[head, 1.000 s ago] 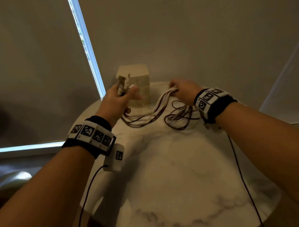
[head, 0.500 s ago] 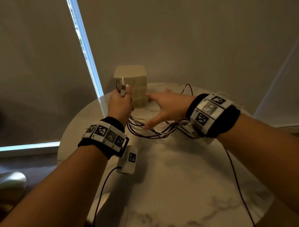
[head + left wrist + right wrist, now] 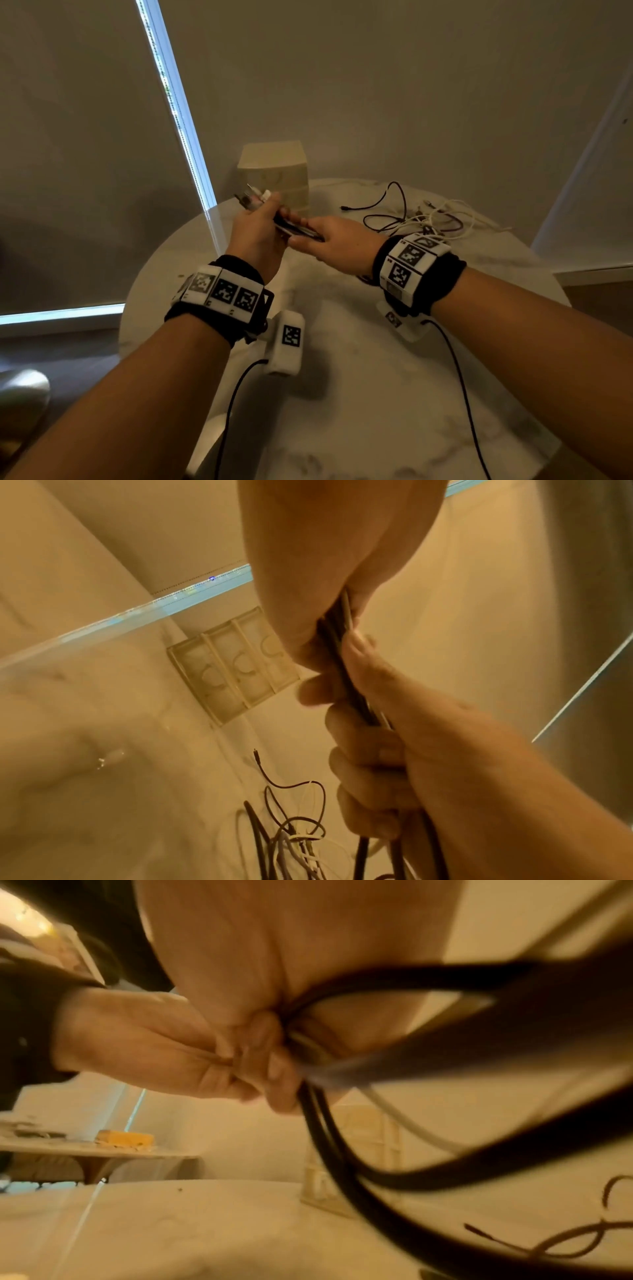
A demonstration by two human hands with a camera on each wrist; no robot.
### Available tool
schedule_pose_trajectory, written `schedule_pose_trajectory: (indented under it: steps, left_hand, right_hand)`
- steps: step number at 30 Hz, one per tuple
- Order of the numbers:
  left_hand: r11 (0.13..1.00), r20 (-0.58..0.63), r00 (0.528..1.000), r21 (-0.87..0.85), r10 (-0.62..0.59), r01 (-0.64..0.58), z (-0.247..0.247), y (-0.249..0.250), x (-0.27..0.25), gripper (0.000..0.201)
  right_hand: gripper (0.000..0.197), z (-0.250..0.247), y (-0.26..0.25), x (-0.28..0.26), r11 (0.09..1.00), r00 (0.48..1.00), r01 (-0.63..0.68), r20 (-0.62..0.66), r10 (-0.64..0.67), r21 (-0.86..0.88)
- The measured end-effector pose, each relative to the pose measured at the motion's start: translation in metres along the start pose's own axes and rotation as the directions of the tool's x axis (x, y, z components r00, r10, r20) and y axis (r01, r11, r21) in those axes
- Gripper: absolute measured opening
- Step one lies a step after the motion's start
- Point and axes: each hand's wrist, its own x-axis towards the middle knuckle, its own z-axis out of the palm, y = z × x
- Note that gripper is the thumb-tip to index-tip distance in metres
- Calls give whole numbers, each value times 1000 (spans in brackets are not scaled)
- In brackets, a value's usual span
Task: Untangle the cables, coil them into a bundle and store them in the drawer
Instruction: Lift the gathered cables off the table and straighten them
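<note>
Above the marble table (image 3: 359,394), my left hand (image 3: 262,222) grips a bundle of dark and white cables (image 3: 298,229), and their plug ends (image 3: 255,199) stick out past its thumb. My right hand (image 3: 329,240) is right beside it, fingers curled round the same bundle (image 3: 346,669). In the left wrist view the right hand (image 3: 387,750) closes on the strands just below my left hand (image 3: 325,561). The rest of the cables (image 3: 424,216) trail loose on the table at the back right. The small beige drawer unit (image 3: 274,178) stands behind my hands with its drawers closed.
A loose dark cable end (image 3: 346,208) lies near the table's far edge. The drawer unit (image 3: 236,666) shows three drawer fronts. The wrist-camera leads (image 3: 459,377) hang across the near table. A window blind and wall stand close behind.
My right hand let go of the strands it held out to the right, reached open toward my left hand, and now grips the bundle beside it. The loose cables lie further right.
</note>
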Motion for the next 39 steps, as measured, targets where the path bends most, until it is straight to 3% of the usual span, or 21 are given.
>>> schedule_pose_trajectory:
  steps: [2, 3, 6, 7, 8, 9, 11, 12, 14, 18, 20, 22, 24, 28, 31, 34, 37, 39]
  left_hand:
    - [994, 10, 1000, 111, -10, 9, -3, -1, 2, 13]
    - [988, -9, 1000, 156, -11, 12, -5, -1, 3, 19]
    - [958, -115, 993, 285, 15, 18, -10, 6, 6, 117]
    - [935, -110, 991, 352, 72, -29, -11, 8, 5, 125]
    - [909, -55, 989, 404, 139, -106, -10, 10, 2, 117]
    - [869, 30, 981, 459, 192, -184, -11, 9, 4, 95]
    - [759, 202, 963, 594, 180, -267, -2, 11, -4, 47]
    - [698, 283, 949, 651, 140, -297, 2, 11, -8, 43]
    - [635, 395, 918, 700, 34, -325, 9, 9, -16, 62]
    - [648, 404, 913, 711, -60, -272, 13, 2, -24, 78]
    - [647, 436, 894, 712, -101, -274, 16, -1, -22, 72]
    - [589, 468, 878, 739, -102, -326, 18, 4, -17, 47]
    - [560, 453, 891, 746, -27, -362, 13, 13, -5, 29]
    - [643, 307, 924, 665, 230, -380, 4, 21, 22, 32]
    - [757, 93, 935, 563, 341, -332, 11, 19, 40, 32]
    - [856, -120, 925, 437, 360, -277, 17, 31, 55, 36]
    - [796, -54, 908, 505, 414, -334, 22, 42, 66, 39]
    - [791, -31, 910, 507, 413, -342, 25, 44, 68, 39]
  right_hand:
    - [41, -8, 4, 1, 999, 999, 18, -35, -20, -50]
    - [48, -12, 6, 1, 997, 998, 9, -54, -13, -73]
    - [55, -29, 16, 1, 989, 999, -26, -43, 20, -143]
    - [55, -35, 18, 1, 987, 999, -27, -25, 23, -161]
    - [54, -40, 20, 2, 984, 1000, -19, -3, 19, -178]
    - [54, -43, 19, 2, 982, 1000, -11, 22, 15, -188]
    - [53, -47, 17, 6, 984, 997, -2, 80, 16, -180]
    - [52, -49, 15, 8, 986, 994, 3, 107, 15, -166]
    - [49, -54, 13, 11, 992, 992, 3, 127, 12, -124]
    - [51, -63, 17, 12, 994, 992, 2, 122, 11, -106]
    - [52, -66, 19, 13, 1000, 994, 1, 111, -2, 12]
    - [54, -70, 23, 13, 995, 995, -9, 95, -1, 101]
    - [51, -73, 35, 11, 991, 997, -18, 74, 8, 132]
    - [32, -66, 60, 6, 992, 1000, 19, 17, -21, 128]
    - [30, -58, 57, 9, 998, 993, 37, -114, -31, 57]
    - [42, -54, 53, 11, 996, 986, 31, -159, -43, -80]
    - [37, -51, 58, 16, 999, 979, 39, -199, -45, -34]
    - [35, -62, 66, 29, 999, 946, 4, -323, 9, 41]
